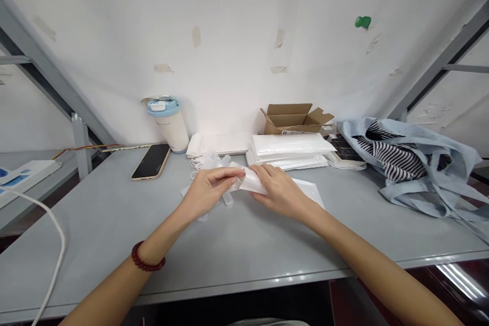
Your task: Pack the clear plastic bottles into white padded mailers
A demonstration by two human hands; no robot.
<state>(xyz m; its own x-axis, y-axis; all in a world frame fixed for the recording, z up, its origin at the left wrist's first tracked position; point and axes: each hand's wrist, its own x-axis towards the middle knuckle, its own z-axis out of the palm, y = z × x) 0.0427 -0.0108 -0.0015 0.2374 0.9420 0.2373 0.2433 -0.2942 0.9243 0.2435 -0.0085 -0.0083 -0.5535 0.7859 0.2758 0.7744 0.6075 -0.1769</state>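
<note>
Above the middle of the grey table, both hands are on a white padded mailer [250, 181]. My left hand [210, 186] is closed in a pinch at the mailer's left end, thumb against fingers. My right hand [277, 188] wraps round its body from above, palm down. Another flat white mailer [311, 191] shows partly from behind my right wrist. Several translucent plastic strips [227, 198] lie under and beside my left hand, half hidden by it. Just behind them is a coiled white cord [196, 163].
Behind the hands stand a stack of white mailers [292, 145], an open cardboard box [292, 118] and white flat sheets [225, 143]. A tumbler [168, 125] and a phone [151, 162] are at left, a light-blue cloth bag [412, 163] at right. A white cable [57, 244] crosses the left edge.
</note>
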